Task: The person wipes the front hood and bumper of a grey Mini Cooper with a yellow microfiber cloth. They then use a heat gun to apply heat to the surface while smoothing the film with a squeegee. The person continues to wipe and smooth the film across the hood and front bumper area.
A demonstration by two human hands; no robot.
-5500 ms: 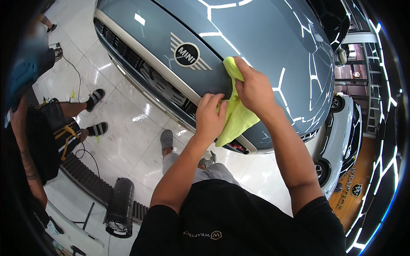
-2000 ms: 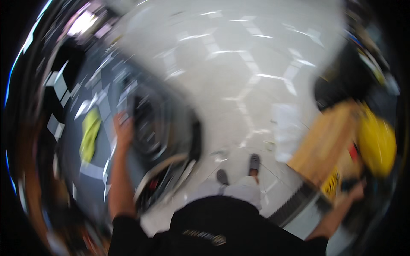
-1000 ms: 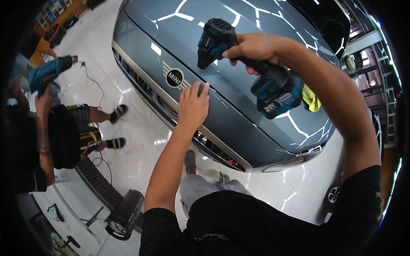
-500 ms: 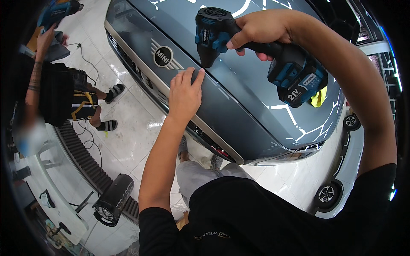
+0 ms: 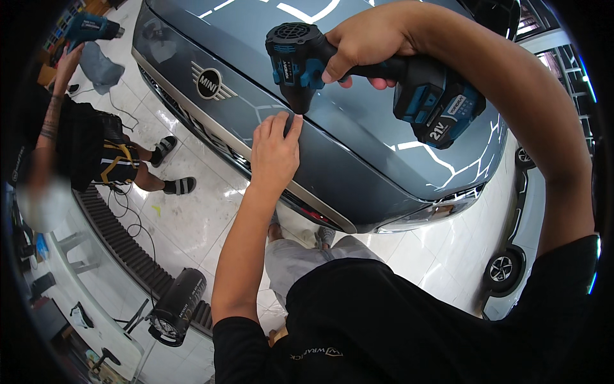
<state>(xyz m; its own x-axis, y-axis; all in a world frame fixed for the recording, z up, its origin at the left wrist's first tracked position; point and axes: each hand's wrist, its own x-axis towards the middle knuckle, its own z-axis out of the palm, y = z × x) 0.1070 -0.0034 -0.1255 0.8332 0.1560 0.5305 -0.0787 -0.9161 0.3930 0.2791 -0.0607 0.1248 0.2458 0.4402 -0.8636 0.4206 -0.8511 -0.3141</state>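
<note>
- The right hand (image 5: pixel 374 41) has its fingers wrapped tight around the handle of a black and blue cordless tool (image 5: pixel 377 83).
- The tool is over the car hood (image 5: pixel 358 153). Its round black nose points down, close to the hood's front edge.
- A blue battery block sits at the end of the tool's handle, farther back over the hood.
- The left hand (image 5: pixel 274 153) lies flat on the hood with its fingers let go and holding nothing. The fingertips (image 5: pixel 291 125) are just under the tool's nose.
- The hood is shiny grey-blue. A round badge (image 5: pixel 208 83) sits on the hood's front, left of the left hand.
- Another person (image 5: pixel 83 141) stands on the white floor left of the hood, holding up a blue heat gun (image 5: pixel 93 29).
- A black round lamp (image 5: pixel 176 307) lies on the floor, well below the hood, by a ribbed black mat (image 5: pixel 121 243).
- A white car (image 5: pixel 518 256) is parked to the right of the hood.
</note>
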